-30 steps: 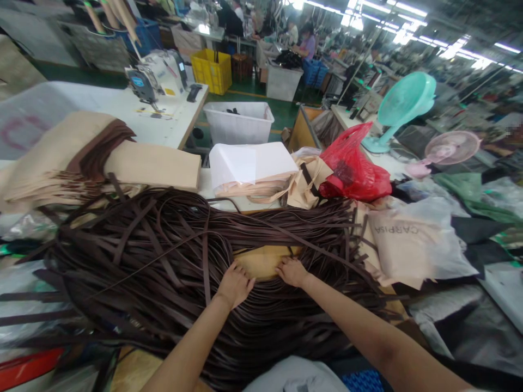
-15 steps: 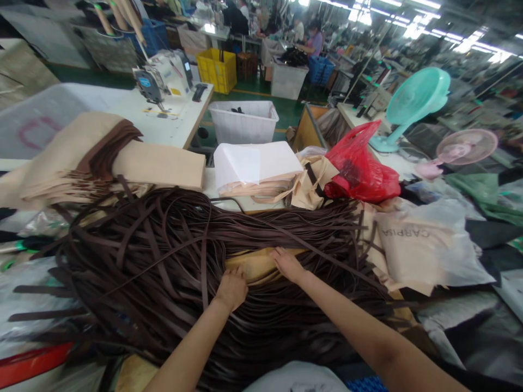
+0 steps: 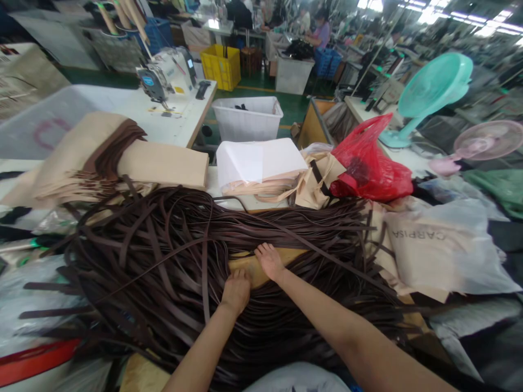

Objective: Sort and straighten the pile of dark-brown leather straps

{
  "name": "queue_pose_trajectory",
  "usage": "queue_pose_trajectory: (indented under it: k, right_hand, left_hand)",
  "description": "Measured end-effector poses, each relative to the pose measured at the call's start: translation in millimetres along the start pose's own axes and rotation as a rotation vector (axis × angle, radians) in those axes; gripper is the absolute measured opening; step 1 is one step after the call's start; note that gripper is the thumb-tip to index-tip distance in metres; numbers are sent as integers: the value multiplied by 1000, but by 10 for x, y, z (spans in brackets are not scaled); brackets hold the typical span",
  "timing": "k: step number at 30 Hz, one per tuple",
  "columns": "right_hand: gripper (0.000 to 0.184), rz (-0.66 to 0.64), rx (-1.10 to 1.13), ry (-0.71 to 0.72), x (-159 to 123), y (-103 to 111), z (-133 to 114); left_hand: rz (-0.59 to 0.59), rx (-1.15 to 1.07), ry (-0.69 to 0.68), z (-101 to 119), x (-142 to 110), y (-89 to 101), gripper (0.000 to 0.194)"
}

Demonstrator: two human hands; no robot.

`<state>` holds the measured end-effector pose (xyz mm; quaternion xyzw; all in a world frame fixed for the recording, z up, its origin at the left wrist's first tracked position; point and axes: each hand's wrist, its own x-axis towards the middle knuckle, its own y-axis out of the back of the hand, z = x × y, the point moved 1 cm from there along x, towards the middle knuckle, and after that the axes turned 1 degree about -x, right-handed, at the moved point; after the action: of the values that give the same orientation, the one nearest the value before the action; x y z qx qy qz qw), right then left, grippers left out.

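A big heap of long dark brown straps (image 3: 171,256) covers the table in front of me. In a gap in the heap a tan piece (image 3: 253,264) shows. My left hand (image 3: 236,291) rests on the straps at the tan piece's near edge, fingers curled down onto them. My right hand (image 3: 269,260) lies flat on the tan piece, fingers spread toward the left. Whether either hand grips a strap is hidden by the fingers.
Folded beige fabric with brown straps (image 3: 122,158) lies at back left, a white-topped stack (image 3: 259,160) behind the heap, a red plastic bag (image 3: 368,163) and a printed dust bag (image 3: 433,250) to the right. A sewing machine (image 3: 163,73), white bin (image 3: 248,117) and two fans (image 3: 433,87) stand beyond.
My right hand has slid left across the tan piece, closer to my left hand. My left hand stayed almost in place. The view has tilted slightly.
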<state>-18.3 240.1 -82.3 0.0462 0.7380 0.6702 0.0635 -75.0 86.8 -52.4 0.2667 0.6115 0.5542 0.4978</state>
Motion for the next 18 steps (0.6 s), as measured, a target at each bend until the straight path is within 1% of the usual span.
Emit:
queue_pose_trajectory:
  k: [2, 5, 8, 11, 13, 16, 17, 18]
  right_hand:
    - [13, -1, 12, 74, -15, -19, -37]
    - [13, -20, 20, 165, -160, -20, -68]
    - [15, -45, 6, 146, -380, 18, -90]
    - [18, -69, 11, 132, -564, 83, -129]
    - [19, -90, 38, 181, -638, 123, -155]
    - [9, -121, 85, 267, -665, 162, -137]
    - [9, -126, 96, 273, -651, 170, -109]
    - [15, -126, 103, 260, -627, 175, -70]
  left_hand:
    - [11, 17, 35, 34, -35, -9, 32]
    - [39, 36, 69, 64, -102, -20, 44]
    - [43, 33, 47, 75, -114, -36, 57]
    - [19, 19, -7, 75, -74, -49, 63]
    - [1, 7, -46, 75, -46, -56, 58]
    - [-17, -4, -85, 78, -32, -69, 41]
    - [-15, -5, -87, 80, -38, -72, 38]
    - [-8, -5, -83, 82, -49, -74, 37]
